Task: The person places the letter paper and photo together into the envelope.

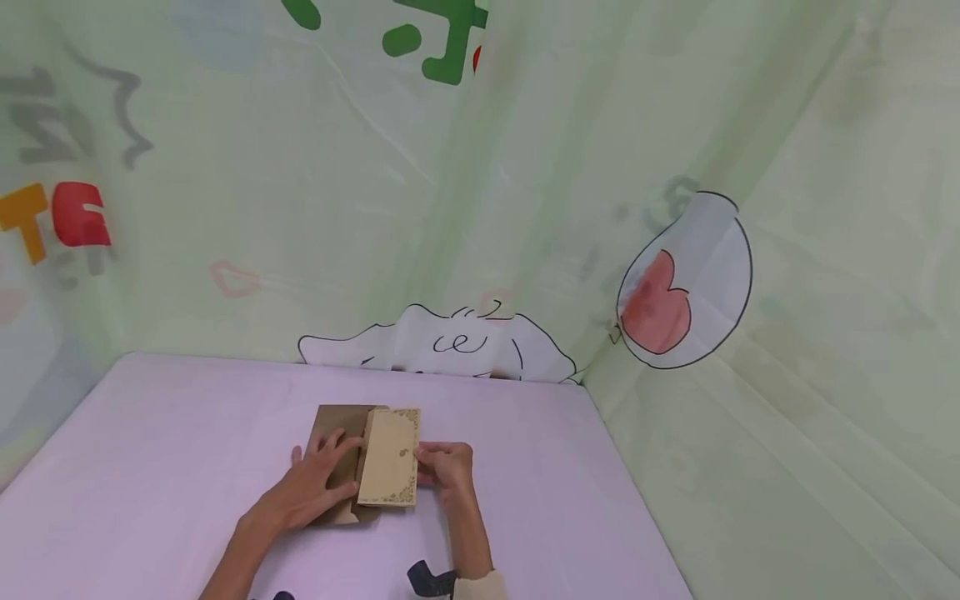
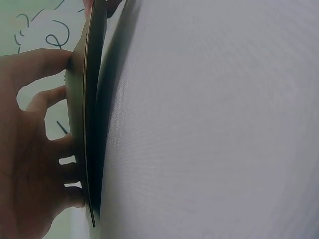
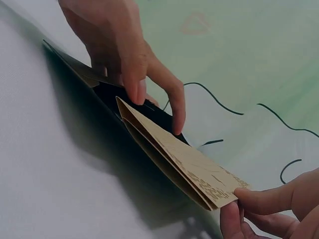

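A brown paper envelope [image 1: 347, 417] lies on the table, with a cream folded card [image 1: 390, 458] overlapping its right side. Ornate corner patterns and a small central mark decorate the card. My right hand [image 1: 450, 468] pinches the card's right edge between thumb and fingers, seen closely in the right wrist view, where the card's [image 3: 172, 147] folded layers stand slightly apart. The left hand [image 1: 318, 482] rests on the envelope with spread fingers. In the left wrist view its fingertips press the envelope's [image 2: 76, 112] face, which shows nearly edge-on. A dark inner surface [image 3: 162, 117] shows beside the card.
The pale lilac table [image 1: 555, 500] extends around both hands. Behind and to the right hangs a light green curtain [image 1: 300, 208] with printed drawings and letters. A black piece [image 1: 431, 579] sits by the right wrist, near the cream sleeve [image 1: 480, 586].
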Demonstrator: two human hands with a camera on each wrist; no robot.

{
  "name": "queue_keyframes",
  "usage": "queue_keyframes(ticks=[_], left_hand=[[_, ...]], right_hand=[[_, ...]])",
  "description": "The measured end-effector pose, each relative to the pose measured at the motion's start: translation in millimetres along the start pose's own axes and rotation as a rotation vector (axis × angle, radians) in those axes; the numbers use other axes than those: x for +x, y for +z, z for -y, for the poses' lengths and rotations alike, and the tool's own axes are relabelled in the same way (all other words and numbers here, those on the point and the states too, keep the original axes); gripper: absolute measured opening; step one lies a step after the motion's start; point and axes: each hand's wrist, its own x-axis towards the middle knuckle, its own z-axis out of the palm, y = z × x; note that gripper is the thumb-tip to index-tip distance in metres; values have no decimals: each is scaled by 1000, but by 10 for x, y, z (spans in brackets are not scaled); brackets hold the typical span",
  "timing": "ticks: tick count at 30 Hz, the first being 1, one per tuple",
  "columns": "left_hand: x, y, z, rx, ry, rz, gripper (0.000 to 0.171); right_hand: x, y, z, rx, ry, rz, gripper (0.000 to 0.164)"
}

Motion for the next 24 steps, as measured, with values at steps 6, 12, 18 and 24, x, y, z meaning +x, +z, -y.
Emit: queue_keyframes(ticks=[6,12,18,24], left_hand=[[6,-14,-20,4,-15,11,64],[23,-10,-15,18,-27,28,65],[41,-9,1,22,-27,27,65],[39,2,6,38,-29,27,62]], right_hand=[[32,71,-34,-8,-10,2,20],[65,83,-30,-40,-23,-33,18],[70,100,-14,-70,-21,-22,17],[44,163,-20,-59,-19,-10,18]])
